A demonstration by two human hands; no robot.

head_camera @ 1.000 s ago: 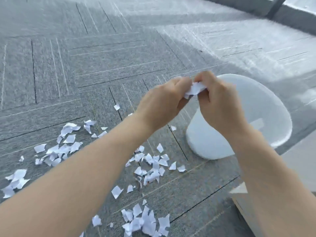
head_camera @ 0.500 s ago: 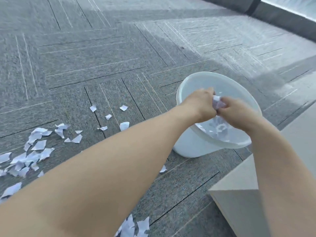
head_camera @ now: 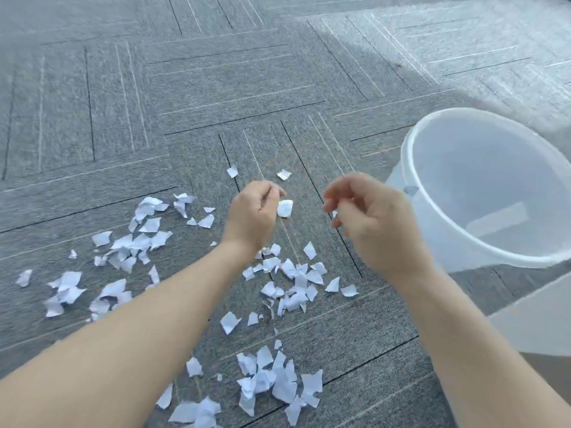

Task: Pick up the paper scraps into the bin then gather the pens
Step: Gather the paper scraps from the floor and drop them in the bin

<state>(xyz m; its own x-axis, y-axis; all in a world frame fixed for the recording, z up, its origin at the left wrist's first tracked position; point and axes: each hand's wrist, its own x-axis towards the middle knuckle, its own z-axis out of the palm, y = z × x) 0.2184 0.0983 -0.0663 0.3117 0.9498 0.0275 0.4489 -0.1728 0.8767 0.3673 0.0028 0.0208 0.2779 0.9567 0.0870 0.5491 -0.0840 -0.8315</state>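
Note:
Torn white paper scraps lie on the grey carpet in loose heaps: one at the left (head_camera: pixel 139 242), one below my hands (head_camera: pixel 293 282), one near the bottom edge (head_camera: pixel 272 381). A translucent white bin (head_camera: pixel 463 112) stands at the right, tilted toward me. My left hand (head_camera: pixel 253 214) and my right hand (head_camera: pixel 370 223) hover above the carpet left of the bin, fingers loosely curled, holding nothing. A single scrap (head_camera: pixel 285 208) lies on the carpet just right of my left hand. No pens show in this view.
A pale beige box or furniture corner (head_camera: pixel 540 319) sits at the lower right, just in front of the bin. Grey carpet tiles stretch away beyond the scraps toward the top of the view.
Both hands held a wad of scraps together, carried it over the bin, and have now drawn back left, apart and holding nothing. The view has swung back toward the scraps.

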